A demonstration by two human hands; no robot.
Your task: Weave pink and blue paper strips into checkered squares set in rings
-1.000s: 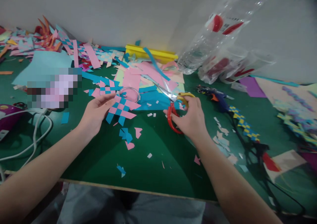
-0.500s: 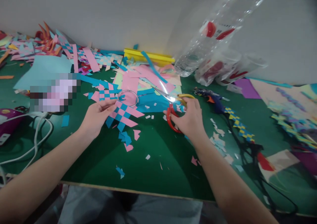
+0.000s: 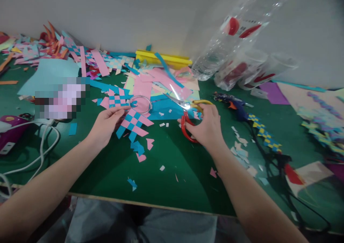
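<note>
My left hand [image 3: 106, 124] pinches the left edge of a woven pink and blue paper square [image 3: 133, 123] lying on the green table [image 3: 166, 178]. Over at the right, my right hand [image 3: 206, 126] grips scissors [image 3: 188, 115] with red and yellow handles, blades pointing up-left over blue paper. A clear tape ring [image 3: 140, 104] sits just behind the woven square. A second woven pink and blue piece [image 3: 116, 99] lies further back.
Paper strips and scraps litter the back of the table. A yellow box [image 3: 163, 58] and clear plastic bottles [image 3: 228, 38] stand by the wall. A blue glue gun [image 3: 236, 106] with black cord lies right. White cable [image 3: 40, 149] and a purple device [image 3: 8, 128] sit left.
Both hands stay almost in place. The woven square has shifted slightly in my left fingers, and the view has drifted a little.
</note>
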